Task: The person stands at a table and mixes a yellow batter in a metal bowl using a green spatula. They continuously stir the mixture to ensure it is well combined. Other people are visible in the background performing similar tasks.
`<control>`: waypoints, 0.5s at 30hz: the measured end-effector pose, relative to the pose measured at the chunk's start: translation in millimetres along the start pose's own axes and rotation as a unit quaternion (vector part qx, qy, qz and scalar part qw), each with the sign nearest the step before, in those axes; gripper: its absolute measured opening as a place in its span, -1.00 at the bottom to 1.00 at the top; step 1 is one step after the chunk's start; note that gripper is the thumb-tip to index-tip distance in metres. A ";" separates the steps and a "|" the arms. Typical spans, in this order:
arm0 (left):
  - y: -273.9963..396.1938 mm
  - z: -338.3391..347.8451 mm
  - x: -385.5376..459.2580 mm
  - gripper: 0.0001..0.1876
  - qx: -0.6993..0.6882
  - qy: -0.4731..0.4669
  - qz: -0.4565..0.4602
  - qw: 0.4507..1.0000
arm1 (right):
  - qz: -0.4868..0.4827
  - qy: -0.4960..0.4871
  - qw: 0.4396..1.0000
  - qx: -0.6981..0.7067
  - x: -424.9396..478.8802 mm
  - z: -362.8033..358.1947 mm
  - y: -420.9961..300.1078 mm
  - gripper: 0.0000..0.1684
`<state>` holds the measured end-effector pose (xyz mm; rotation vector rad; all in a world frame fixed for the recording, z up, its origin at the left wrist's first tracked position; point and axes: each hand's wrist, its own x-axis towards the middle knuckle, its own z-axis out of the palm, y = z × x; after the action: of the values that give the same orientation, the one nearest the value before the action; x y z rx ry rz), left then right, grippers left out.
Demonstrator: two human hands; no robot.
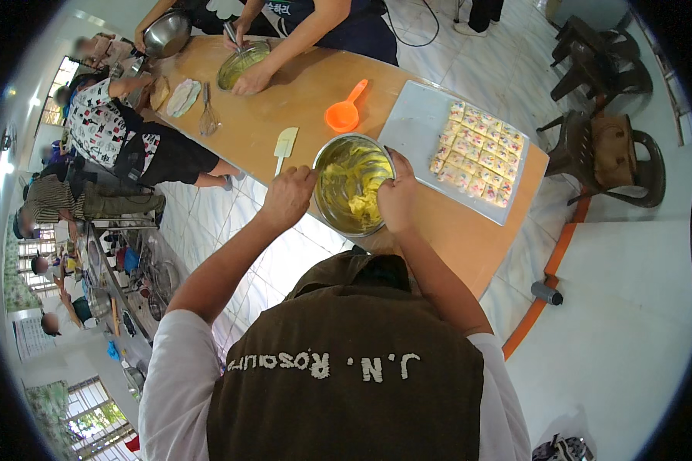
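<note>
Before me, at the near edge of the table, a stainless steel mixing bowl [335,214] tilts so that its inside faces me. Soft yellow batter or creamed mixture [364,203] is smeared over its wall and heaped at the lower right. My left hand [290,197] grips the left rim with curled fingers. On the other side my right hand [399,193] holds the right rim, thumb over the edge. A pale rubber spatula [286,143] lies on the table just beyond my left hand. Farther off rests an orange plastic strainer or scoop [342,116].
At right, a translucent tray or mat [410,120] bears cut, sprinkle-dotted squares [481,152]. Across the wooden table [300,75], a co-worker's hands [254,78] whisk in a bowl [226,76]. A balloon whisk [209,120] and folded cloth [183,98] lie left. Plastic chairs [576,147] stand right.
</note>
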<state>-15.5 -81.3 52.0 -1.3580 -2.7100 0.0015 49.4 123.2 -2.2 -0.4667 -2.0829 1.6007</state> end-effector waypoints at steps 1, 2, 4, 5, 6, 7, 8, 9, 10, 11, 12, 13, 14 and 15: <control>-2.4 2.0 -1.8 -0.79 0.008 -0.029 -0.007 1.000 | -0.002 -0.001 1.000 0.004 -0.1 1.3 1.1 -0.37; -6.0 8.6 -5.8 -0.80 0.015 -0.058 -0.013 0.998 | -0.004 -0.002 1.000 0.009 -1.2 3.7 4.2 -0.37; -3.6 14.6 -13.0 -0.84 0.031 -0.088 0.008 0.996 | -0.010 -0.006 1.000 -0.003 -2.8 4.3 4.6 -0.35; -5.3 16.5 -13.1 -0.85 0.023 -0.070 0.026 0.997 | -0.015 -0.010 1.000 -0.015 -4.1 5.6 4.2 -0.32; -3.3 7.3 -5.6 -0.85 0.015 -0.054 0.047 0.997 | -0.018 -0.012 0.999 -0.029 -4.7 6.1 4.3 -0.30; -1.9 -2.2 -0.6 -0.86 0.007 -0.039 0.064 0.997 | -0.021 -0.011 0.999 -0.029 -4.4 6.5 4.9 -0.32; -5.0 -6.9 8.4 -0.87 0.021 -0.023 0.062 0.998 | -0.023 -0.010 0.999 -0.029 -2.8 6.3 6.3 -0.34; -10.4 -5.0 10.7 -0.87 0.033 -0.023 0.059 0.997 | -0.027 -0.010 0.999 -0.028 -2.0 6.4 5.9 -0.36; -16.4 0.5 10.5 -0.87 0.045 -0.022 0.057 0.997 | -0.022 -0.021 0.999 -0.026 -2.6 7.0 4.8 -0.35; -20.6 6.3 7.8 -0.87 0.057 -0.022 0.055 0.997 | -0.017 -0.031 0.999 -0.023 -3.3 7.6 3.7 -0.35; -16.3 9.4 4.1 -0.88 0.053 -0.084 0.021 0.995 | -0.012 -0.038 0.999 -0.024 -2.6 6.1 3.8 -0.34; -12.1 11.4 -0.5 -0.87 0.044 -0.103 0.040 0.993 | -0.011 -0.037 0.999 -0.032 -2.6 6.0 3.2 -0.35; -7.4 12.6 -5.0 -0.87 0.034 -0.122 0.060 0.990 | -0.011 -0.037 0.998 -0.040 -3.2 7.2 1.6 -0.36; -3.7 10.0 -6.0 -0.87 0.025 -0.144 0.079 0.986 | -0.009 -0.037 0.998 -0.047 -4.7 8.1 0.7 -0.36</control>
<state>-15.9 -87.8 41.6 -1.6700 -2.7924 0.2982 48.8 114.3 -5.3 -0.4249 -2.2186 1.5376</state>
